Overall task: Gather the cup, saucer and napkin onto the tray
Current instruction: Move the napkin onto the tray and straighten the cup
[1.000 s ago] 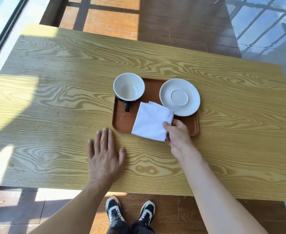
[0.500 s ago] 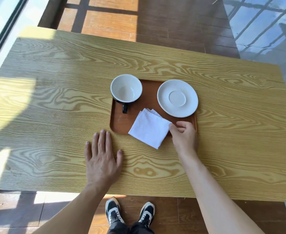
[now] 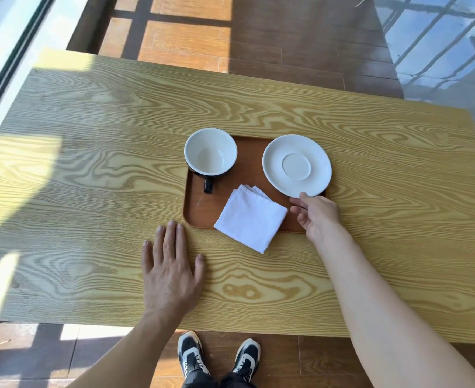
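Note:
A brown tray (image 3: pixel 202 208) lies mid-table. On its left end stands a cup (image 3: pixel 210 155), white inside and black outside, with its handle toward me. A white saucer (image 3: pixel 296 165) rests on the tray's right end, overhanging the far and right rims. A folded white napkin (image 3: pixel 250 218) lies on the tray's near part, one corner hanging over the near rim onto the table. My right hand (image 3: pixel 316 215) is at the tray's near right corner, thumb touching the saucer's near rim, fingers apart and clear of the napkin. My left hand (image 3: pixel 172 270) lies flat on the table, near the tray's near left corner.
The wooden table (image 3: pixel 90 163) reaches far to both sides; its near edge is just above my shoes (image 3: pixel 216 357). Wooden floor lies beyond the far edge, a window frame (image 3: pixel 9 65) at the left and a glass panel (image 3: pixel 437 43) at the far right.
My right hand has let go of the napkin, which now lies tilted over the near rim, and moved right and up to the saucer's near edge. My left hand stayed flat.

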